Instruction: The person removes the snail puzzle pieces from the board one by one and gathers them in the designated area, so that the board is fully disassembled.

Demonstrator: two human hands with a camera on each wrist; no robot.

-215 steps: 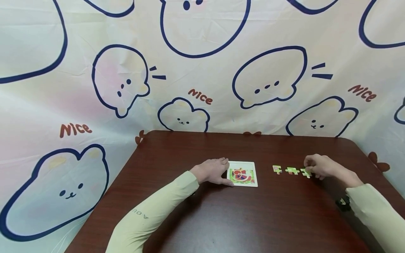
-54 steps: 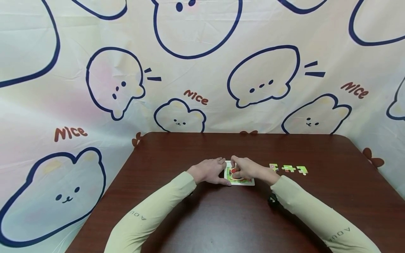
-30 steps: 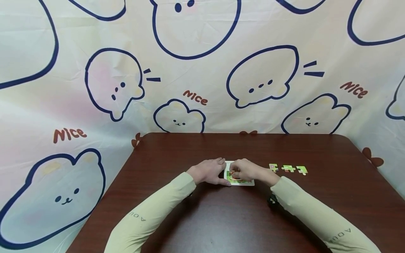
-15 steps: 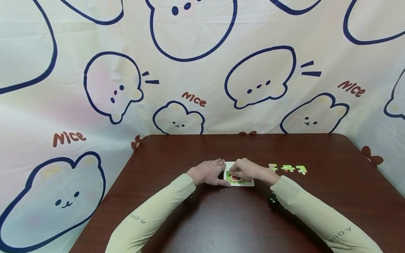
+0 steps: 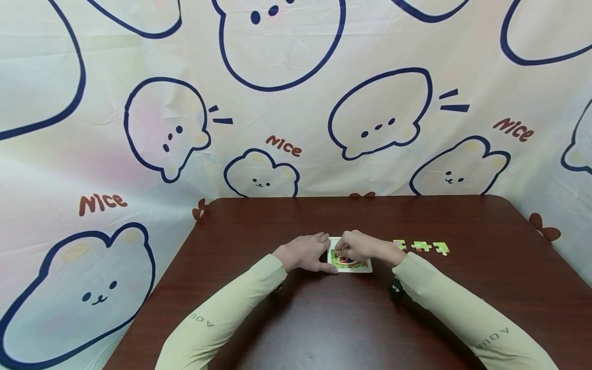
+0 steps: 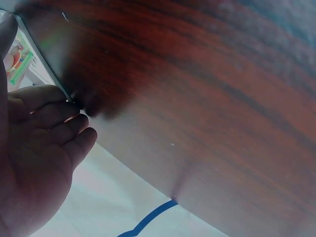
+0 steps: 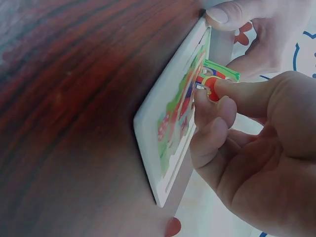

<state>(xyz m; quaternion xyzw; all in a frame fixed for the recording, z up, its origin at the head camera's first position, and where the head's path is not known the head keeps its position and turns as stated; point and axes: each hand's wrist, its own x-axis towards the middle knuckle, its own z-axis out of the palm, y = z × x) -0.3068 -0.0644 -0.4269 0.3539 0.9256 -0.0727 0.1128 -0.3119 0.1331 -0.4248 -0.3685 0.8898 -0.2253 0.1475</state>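
A white-framed jigsaw tray (image 5: 368, 268) with a colourful picture lies flat on the table. My left hand (image 5: 306, 252) rests along its left edge, fingers at the far side and thumb at the near corner; the left wrist view shows the fingers (image 6: 79, 128) lightly bent beside the frame. Over the tray's upper left, my right hand (image 5: 363, 246) pinches a jigsaw piece (image 7: 223, 71), green, red and blue, between thumb and index finger. This piece stands tilted up from the picture, its lower edge right at the surface. The right hand hides part of the picture in the head view.
Three loose green jigsaw pieces lie in a row right of the tray: a left one (image 5: 399, 244), partly behind the right wrist, a middle one (image 5: 421, 246) and a right one (image 5: 441, 248). A patterned cloth (image 5: 314, 113) hangs behind the dark wooden table (image 5: 305, 318).
Since the earliest frame, my right hand has moved left from the row of pieces to the tray. Its index finger, straighter 1.8 s ago, is now bent into a pinch. My left hand has stayed.
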